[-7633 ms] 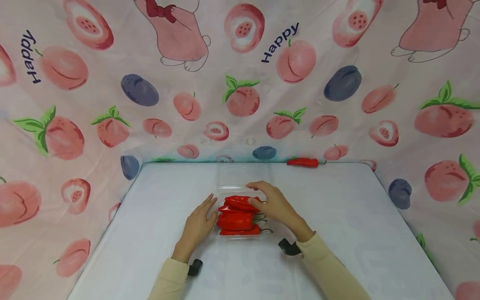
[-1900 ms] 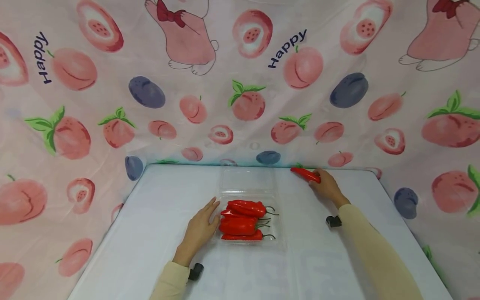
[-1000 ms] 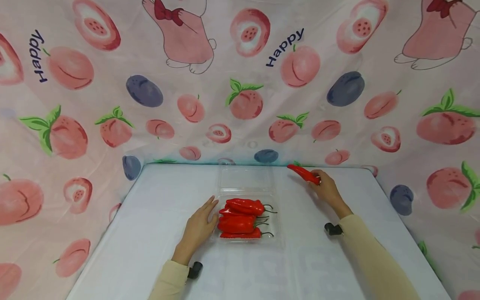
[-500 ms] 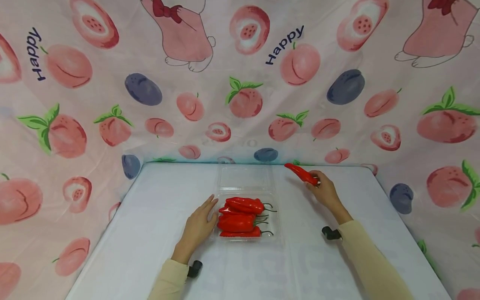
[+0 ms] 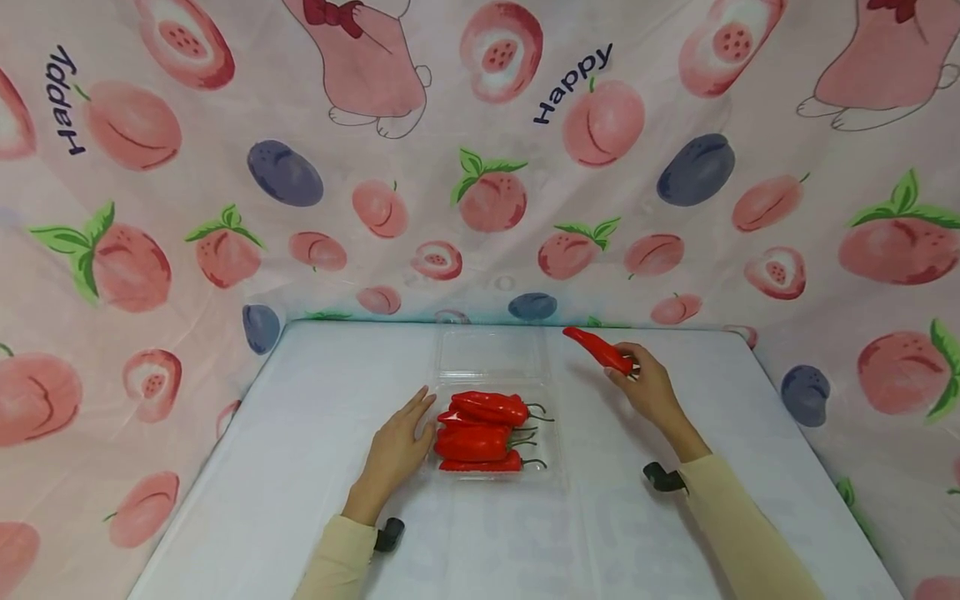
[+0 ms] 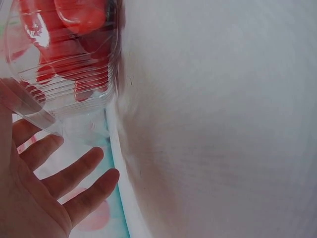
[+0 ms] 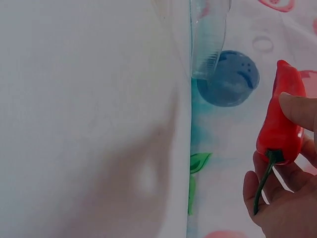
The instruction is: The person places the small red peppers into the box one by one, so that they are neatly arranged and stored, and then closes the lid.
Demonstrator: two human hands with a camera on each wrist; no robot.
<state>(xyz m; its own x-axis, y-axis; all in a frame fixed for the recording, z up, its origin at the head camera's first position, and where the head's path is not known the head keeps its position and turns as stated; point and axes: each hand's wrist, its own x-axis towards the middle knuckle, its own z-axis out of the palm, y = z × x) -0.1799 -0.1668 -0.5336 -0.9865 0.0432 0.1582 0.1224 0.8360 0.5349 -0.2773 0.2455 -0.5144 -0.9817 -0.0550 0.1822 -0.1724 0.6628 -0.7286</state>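
Note:
My right hand (image 5: 649,385) grips a red chili pepper (image 5: 597,349) near its stem end, its tip pointing to the far left. In the right wrist view the thumb lies along the pepper (image 7: 283,124) and the green stem hangs toward the palm. A clear plastic clamshell box (image 5: 551,457) lies with several red peppers (image 5: 476,442) inside, stems to the right. Beside its left wall rests my left hand (image 5: 397,450), fingers extended. The left wrist view has that hand (image 6: 54,183) with fingers spread and the thumb at the box's wall (image 6: 84,105).
The clamshell's lid (image 5: 491,354) is folded back toward the far table edge. A white table (image 5: 315,375) carries everything. Behind and at both sides hangs a fruit-print cloth (image 5: 420,150).
My right hand went from the box to the lone pepper at the far edge, took hold of it, and lifted it slightly toward the left. My left hand has stayed beside the box.

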